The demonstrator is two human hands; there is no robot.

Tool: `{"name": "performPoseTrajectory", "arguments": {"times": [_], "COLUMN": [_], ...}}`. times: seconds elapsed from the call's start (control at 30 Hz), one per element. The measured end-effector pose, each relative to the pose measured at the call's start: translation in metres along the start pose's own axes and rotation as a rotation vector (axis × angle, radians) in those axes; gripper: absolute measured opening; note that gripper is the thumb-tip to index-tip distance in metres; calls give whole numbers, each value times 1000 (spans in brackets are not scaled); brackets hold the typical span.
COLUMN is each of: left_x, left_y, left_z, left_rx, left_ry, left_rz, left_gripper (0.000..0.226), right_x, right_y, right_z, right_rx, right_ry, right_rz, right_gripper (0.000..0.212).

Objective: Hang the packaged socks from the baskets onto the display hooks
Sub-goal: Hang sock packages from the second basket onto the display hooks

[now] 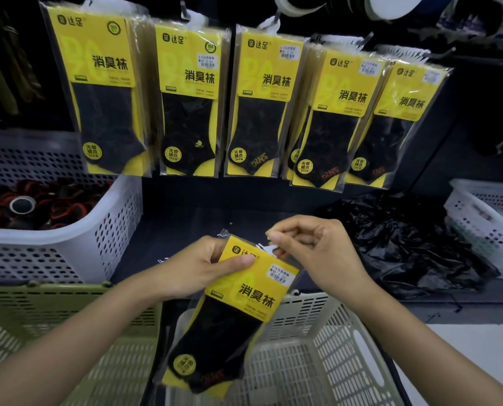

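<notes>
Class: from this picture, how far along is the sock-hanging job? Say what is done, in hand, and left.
Done: five rows of packs hang on hooks. In hand: the left hand grips one pack, the right hand pinches its hanger. Left: hooking this pack; the near basket shows no more.

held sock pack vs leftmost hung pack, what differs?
The held pack tilts, gripped by the left hand, the right hand pinching its white hanger; the leftmost hung pack hangs on the display. The held pack carries a price sticker; the leftmost hung pack shows a round seal instead. Both: yellow card, black socks.
</notes>
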State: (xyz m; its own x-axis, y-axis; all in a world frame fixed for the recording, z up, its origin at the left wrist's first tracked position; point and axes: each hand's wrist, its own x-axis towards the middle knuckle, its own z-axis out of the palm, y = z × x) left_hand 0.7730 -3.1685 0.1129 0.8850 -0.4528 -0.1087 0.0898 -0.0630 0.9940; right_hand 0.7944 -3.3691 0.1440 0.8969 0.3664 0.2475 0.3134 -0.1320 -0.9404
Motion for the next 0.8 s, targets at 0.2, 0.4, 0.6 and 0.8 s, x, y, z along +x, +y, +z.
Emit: {"name": "performPoseTrajectory", "arguments": {"times": [0.2,0.4,0.6,0.8], "left_x": [6,19,72,147], "left_y": [-2,9,62,126], "left_z": [-2,5,30,67], "left_rx": [14,33,69,51], "left_ry": [14,135,197,212], "left_rz": [12,106,196,316], "left_gripper": [25,24,43,23], "right_x": [5,6,14,52], "right_y": [5,8,0,-31], "right_z": [-5,-19,-59,-143], "right_rx": [-34,132,288,264], "right_ry": [26,5,244,516], "right_rz": [-34,96,149,55], "right_gripper": [10,35,37,31]}}
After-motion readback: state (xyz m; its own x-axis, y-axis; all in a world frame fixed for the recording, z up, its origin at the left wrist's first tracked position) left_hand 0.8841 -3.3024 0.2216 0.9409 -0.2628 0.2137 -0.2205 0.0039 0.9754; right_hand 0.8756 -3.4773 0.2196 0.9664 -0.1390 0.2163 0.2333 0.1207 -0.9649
